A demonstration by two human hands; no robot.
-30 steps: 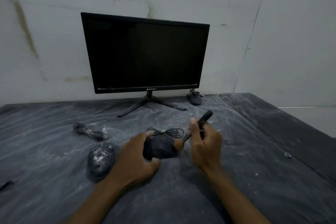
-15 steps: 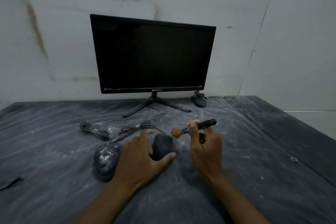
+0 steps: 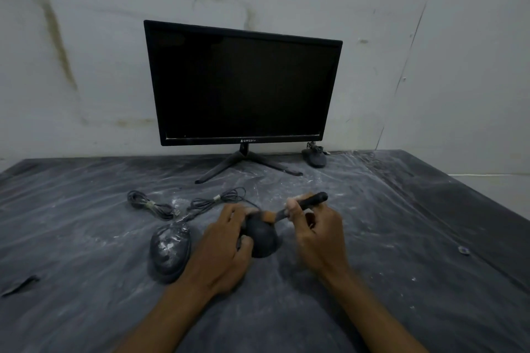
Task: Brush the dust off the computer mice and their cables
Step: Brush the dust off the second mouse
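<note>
I see the left hand on the near mouse, which lies on the worktop in the middle of the view. Its fingers are curled around the far end of the mouse and the thumb presses the left side, so the mouse is held steady. The right hand is at 3 o'clock from this mouse, very near. Its fingers pinch the dark handle of the brush.

The important relation is this: the brush handle points from about 2 o'clock down toward 8 o'clock, and the orange bristles touch the top far part of the mouse, just beside the left fingertips. The long axis of the mouse runs from 6 o'clock to 12 o'clock, I think, so the brush lies across it. I judge that the next stroke must travel along the shell toward 6 o'clock, away from the left fingers, or the bristles will only hit these fingers.

The cable of this mouse lies bundled at 11 o'clock from it, apart from both hands. A second mouse, with much white dust on it, lies at 9 o'clock, just beside the left wrist, and its cable is further at 10 o'clock. A third mouse is far at 1 o'clock, near the foot of the monitor.
</note>
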